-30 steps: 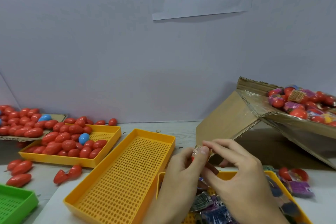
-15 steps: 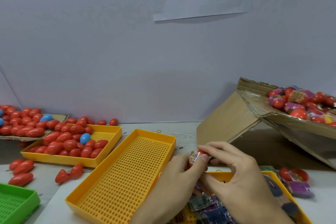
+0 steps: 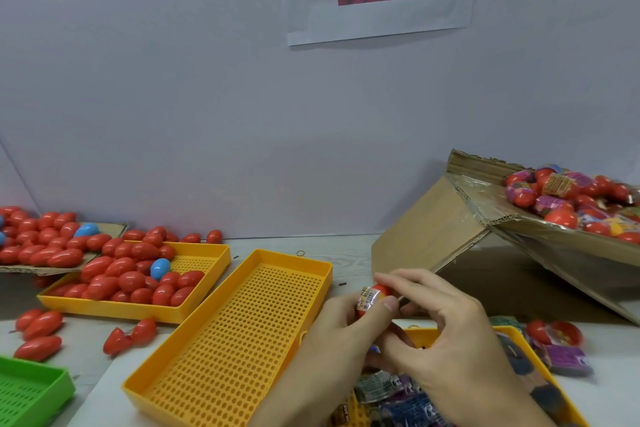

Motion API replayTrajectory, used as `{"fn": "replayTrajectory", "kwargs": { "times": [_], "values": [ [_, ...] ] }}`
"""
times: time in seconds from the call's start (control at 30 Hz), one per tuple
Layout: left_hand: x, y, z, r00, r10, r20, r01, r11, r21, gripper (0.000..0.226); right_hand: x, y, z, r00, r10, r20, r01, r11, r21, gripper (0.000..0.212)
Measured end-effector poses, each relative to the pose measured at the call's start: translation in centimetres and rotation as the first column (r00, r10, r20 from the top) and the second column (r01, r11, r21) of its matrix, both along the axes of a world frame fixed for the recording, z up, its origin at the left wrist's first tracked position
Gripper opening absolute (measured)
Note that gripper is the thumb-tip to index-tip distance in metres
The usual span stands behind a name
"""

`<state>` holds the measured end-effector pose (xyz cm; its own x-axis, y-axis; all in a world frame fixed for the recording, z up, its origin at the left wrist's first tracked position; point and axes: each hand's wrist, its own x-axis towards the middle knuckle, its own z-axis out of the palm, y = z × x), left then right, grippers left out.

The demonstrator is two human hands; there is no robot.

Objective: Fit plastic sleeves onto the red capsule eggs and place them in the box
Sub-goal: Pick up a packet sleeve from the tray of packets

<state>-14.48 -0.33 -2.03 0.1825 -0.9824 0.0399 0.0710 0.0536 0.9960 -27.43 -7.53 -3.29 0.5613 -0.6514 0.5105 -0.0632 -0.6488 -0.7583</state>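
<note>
Both hands hold one red capsule egg (image 3: 381, 289) with a printed plastic sleeve (image 3: 367, 298) partly over it, above a yellow tray (image 3: 512, 331) of loose sleeves (image 3: 398, 395). My left hand (image 3: 332, 343) grips the egg from below, thumb on the sleeve. My right hand (image 3: 446, 333) pinches the egg's top from the right. A tilted cardboard box (image 3: 460, 218) at right holds several sleeved eggs (image 3: 561, 198).
An empty perforated yellow tray (image 3: 242, 333) lies left of my hands. Behind it stands a yellow tray (image 3: 131, 310) of bare red eggs with a blue one (image 3: 160, 268). More red eggs (image 3: 41, 239) pile on cardboard at far left. A green tray (image 3: 31, 392) sits bottom left.
The sleeve has slid further down over the egg, whose red tip now shows. Both hands shifted slightly lower and right.
</note>
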Motion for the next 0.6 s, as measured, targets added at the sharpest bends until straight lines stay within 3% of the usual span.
{"fn": "replayTrajectory", "kwargs": {
  "times": [0.2, 0.6],
  "values": [
    [-0.17, -0.61, -0.33, 0.985, 0.144, -0.098, -0.149, 0.988, -0.047, 0.039, -0.1, 0.01, 0.04, 0.999, -0.044, 0.005, 0.044, 0.999, -0.024, 0.054],
    [-0.05, -0.47, 0.22, 0.959, 0.172, -0.226, -0.164, 0.985, 0.055, 0.025, -0.26, -0.39, -0.25, 0.999, -0.042, -0.029, 0.041, 0.999, -0.02, 0.044]
  ]
}}
